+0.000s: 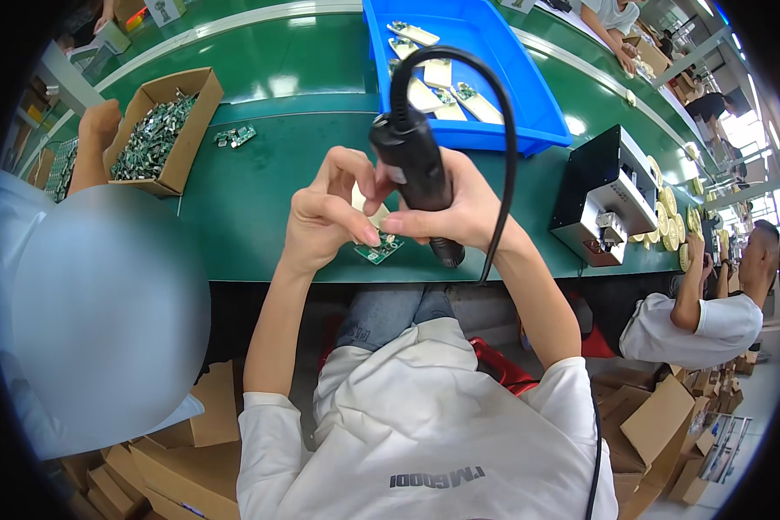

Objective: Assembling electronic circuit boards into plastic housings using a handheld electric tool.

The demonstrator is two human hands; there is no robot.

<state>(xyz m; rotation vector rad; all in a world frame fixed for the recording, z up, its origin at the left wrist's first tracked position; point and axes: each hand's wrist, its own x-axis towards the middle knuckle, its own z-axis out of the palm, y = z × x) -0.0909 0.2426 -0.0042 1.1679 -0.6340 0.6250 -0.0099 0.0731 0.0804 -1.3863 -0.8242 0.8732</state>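
A black electric screwdriver is gripped in my right hand, its cord looping up and back over the wrist. The tool tilts, with its lower end beside my wrist near the table edge. My left hand pinches a cream plastic casing with a green circuit board at its near end. My right fingertips meet the left ones at this piece, partly hiding it. Beyond my hands, a blue tray holds several cream casings with green boards on them.
A cardboard box full of small green boards stands at left, with loose boards beside it. On the right sits a black and silver machine, near yellow discs. A co-worker's hand is at far left; cardboard boxes lie below.
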